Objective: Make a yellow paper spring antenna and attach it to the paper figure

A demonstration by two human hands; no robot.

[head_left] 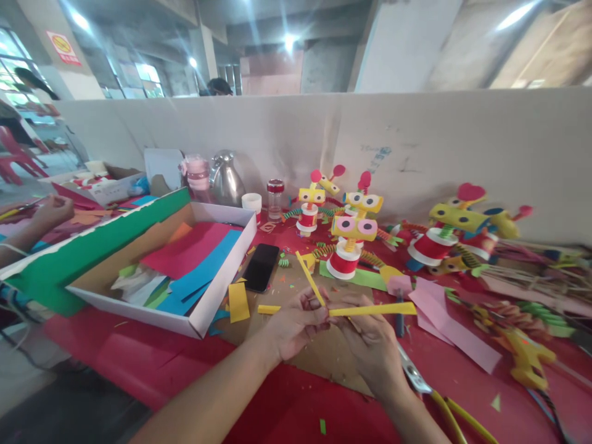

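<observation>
Over a brown cardboard sheet [319,364], both hands meet on narrow yellow paper strips [374,309]. My left hand [296,324] is closed, its thumb and fingers pinching the strips where they come together. One strip end slants up and away from the pinch, and another end sticks out to the left behind that hand. My right hand [372,348] is closed on the strip that runs out to the right; its fingertips are partly hidden behind the paper. Beyond the hands stands a cup figure [343,259] with a yellow head and coiled paper arms.
A white-sided box [224,271] of coloured paper lies left, near a black phone [261,267]. Scissors [416,373] and a yellow glue gun [527,357] lie right, beside pink paper [456,327]. More cup figures [435,240] line the back. Another person's hand [50,213] shows far left.
</observation>
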